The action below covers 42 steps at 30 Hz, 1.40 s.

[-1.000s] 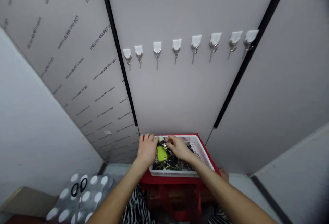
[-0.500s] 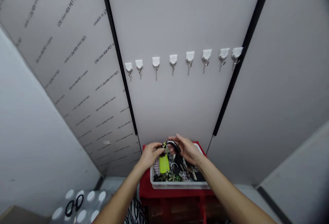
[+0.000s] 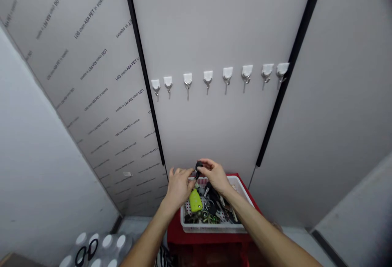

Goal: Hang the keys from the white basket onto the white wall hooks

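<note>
Above the far left part of a white plastic basket (image 3: pixel 214 228), my two hands are close together. Between the thumb and fingers of my right hand (image 3: pixel 216 175) is a black keychain strap (image 3: pixel 198 166), bunched up so that its rounded top shows. My left hand (image 3: pixel 179 187) pinches at its lower end; what hangs there is partly hidden by the fingers. Directly below lies a yellow-green key fob (image 3: pixel 195 201) among a jumble of keys, metal rings (image 3: pixel 210 206) and dark keychains filling the basket.
The basket stands on a red-covered stand (image 3: pixel 196 239) against a pale panel. A row of several white adhesive hooks (image 3: pixel 208 76) runs across that panel, between two black vertical strips (image 3: pixel 289 71). Capped bottles with a black handle (image 3: pixel 87 252) are on the floor at lower left.
The black strap, earlier arched out between my hands with its lettering showing, is now gathered up. My right hand has moved left, nearer my left hand. The view has shifted slightly.
</note>
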Each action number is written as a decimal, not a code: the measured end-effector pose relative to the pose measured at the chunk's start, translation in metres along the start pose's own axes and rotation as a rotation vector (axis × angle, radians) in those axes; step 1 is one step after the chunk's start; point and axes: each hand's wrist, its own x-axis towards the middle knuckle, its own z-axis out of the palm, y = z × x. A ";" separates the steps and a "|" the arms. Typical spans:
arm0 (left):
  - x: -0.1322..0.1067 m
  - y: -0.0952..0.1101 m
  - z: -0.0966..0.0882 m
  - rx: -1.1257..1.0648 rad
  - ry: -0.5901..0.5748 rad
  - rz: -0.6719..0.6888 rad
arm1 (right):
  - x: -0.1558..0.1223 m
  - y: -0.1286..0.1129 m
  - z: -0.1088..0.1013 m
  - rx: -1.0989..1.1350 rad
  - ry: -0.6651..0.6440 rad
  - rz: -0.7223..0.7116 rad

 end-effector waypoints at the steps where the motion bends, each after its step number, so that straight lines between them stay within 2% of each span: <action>1: 0.002 0.000 0.000 -0.024 -0.011 0.011 | 0.000 0.000 0.002 -0.012 -0.008 0.015; 5: 0.008 -0.001 0.012 -0.394 -0.087 -0.038 | 0.002 -0.004 0.008 -0.032 -0.007 0.023; 10: 0.010 -0.004 0.027 -0.795 0.000 -0.183 | 0.004 0.000 0.005 -0.081 -0.096 0.053; 13: 0.010 -0.007 0.028 -0.874 0.037 -0.240 | 0.003 0.010 0.000 -0.142 -0.202 0.060; 16: 0.009 -0.010 0.027 -0.892 -0.003 -0.239 | 0.002 0.016 -0.001 -0.263 -0.249 -0.010; 18: 0.010 -0.011 0.025 -0.950 -0.017 -0.261 | 0.003 0.014 0.001 -0.326 -0.218 -0.038; 21: 0.013 -0.009 0.020 -1.079 0.017 -0.335 | 0.006 0.004 0.007 -0.292 -0.140 -0.062; 25: 0.023 -0.001 0.005 -1.215 0.070 -0.379 | 0.010 -0.017 0.015 -0.224 -0.099 -0.088; 29: 0.031 0.009 -0.015 -1.241 0.143 -0.369 | 0.014 -0.042 0.019 -0.227 -0.098 -0.116; 34: 0.042 0.016 -0.045 -1.300 0.228 -0.314 | 0.017 -0.082 0.026 -0.326 -0.189 -0.184; 38: 0.056 0.019 -0.077 -1.318 0.281 -0.234 | 0.029 -0.118 0.048 -0.393 -0.268 -0.310; 42: 0.073 0.019 -0.110 -1.326 0.372 -0.195 | 0.053 -0.144 0.083 -0.391 -0.232 -0.466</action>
